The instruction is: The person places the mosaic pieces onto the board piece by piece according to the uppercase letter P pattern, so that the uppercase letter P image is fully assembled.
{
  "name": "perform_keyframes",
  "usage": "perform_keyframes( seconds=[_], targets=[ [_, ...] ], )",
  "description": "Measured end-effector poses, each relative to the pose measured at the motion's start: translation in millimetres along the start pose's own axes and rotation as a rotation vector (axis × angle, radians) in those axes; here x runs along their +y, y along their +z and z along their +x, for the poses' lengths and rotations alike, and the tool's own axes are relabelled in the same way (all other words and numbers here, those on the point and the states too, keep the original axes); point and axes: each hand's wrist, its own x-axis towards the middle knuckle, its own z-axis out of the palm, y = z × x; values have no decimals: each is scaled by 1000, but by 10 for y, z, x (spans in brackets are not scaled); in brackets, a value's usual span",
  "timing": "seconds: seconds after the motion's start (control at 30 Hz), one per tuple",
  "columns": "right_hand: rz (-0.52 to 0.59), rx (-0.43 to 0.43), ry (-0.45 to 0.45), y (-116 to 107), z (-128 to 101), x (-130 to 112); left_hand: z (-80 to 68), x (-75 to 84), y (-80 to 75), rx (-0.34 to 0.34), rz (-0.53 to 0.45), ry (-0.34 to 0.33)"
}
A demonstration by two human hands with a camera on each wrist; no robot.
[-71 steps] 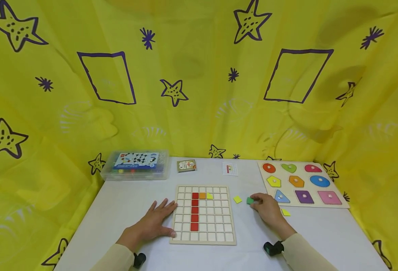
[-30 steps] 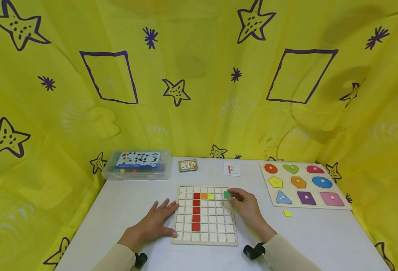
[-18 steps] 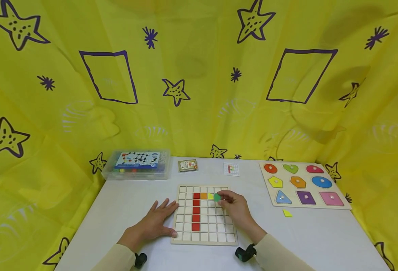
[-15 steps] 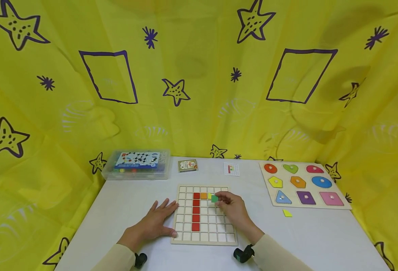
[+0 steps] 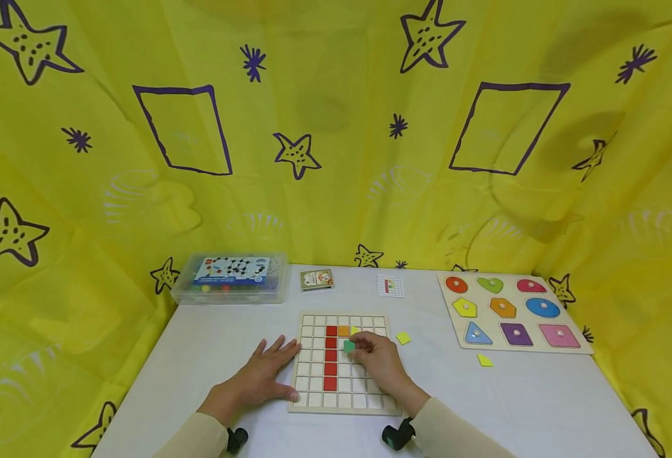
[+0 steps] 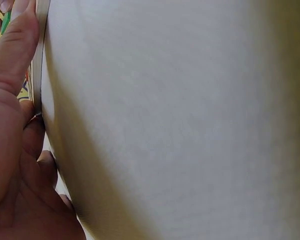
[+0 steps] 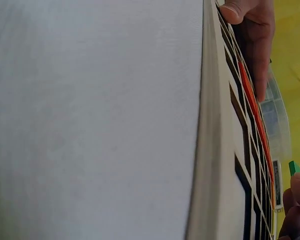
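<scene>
My right hand [image 5: 383, 366] pinches a small green tile [image 5: 349, 346] between thumb and fingertips, close over the wooden grid board [image 5: 344, 410]. The tile is beside the column of red tiles [image 5: 330, 356], just below an orange tile [image 5: 344, 331]. Partly covered by my right fingers, a yellow piece [image 5: 355, 330] sits next to the orange one. My left hand [image 5: 258, 378] rests at the board's left edge with fingers spread. In the right wrist view the green tile [image 7: 294, 168] shows at the thumb tip.
Right of the board lie a yellow tile [image 5: 404, 338] and a yellow cut-corner piece [image 5: 485, 360]. A knobbed shape puzzle [image 5: 515, 312] is at the back right. Behind the board are a printed grid card [image 5: 390, 286], a small box [image 5: 316, 280] and a clear plastic case [image 5: 229, 280].
My right hand has carried the green tile from the table leftward over the board, past the yellow piece, then slightly nearer to me. My left hand has stayed in place.
</scene>
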Motion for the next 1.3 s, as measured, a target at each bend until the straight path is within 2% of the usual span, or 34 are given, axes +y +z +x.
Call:
perform_keyframes(
  seconds=[0.4, 1.0, 1.3],
  targets=[
    [-157, -25, -25, 81, -42, -15, -29, 3, -18, 4, -11, 26],
    [-259, -40, -67, 107, -55, 2, -35, 22, -22, 5, -20, 23],
    [-278, -50, -51, 103, -60, -22, -20, 17, -14, 3, -19, 12]
  ],
)
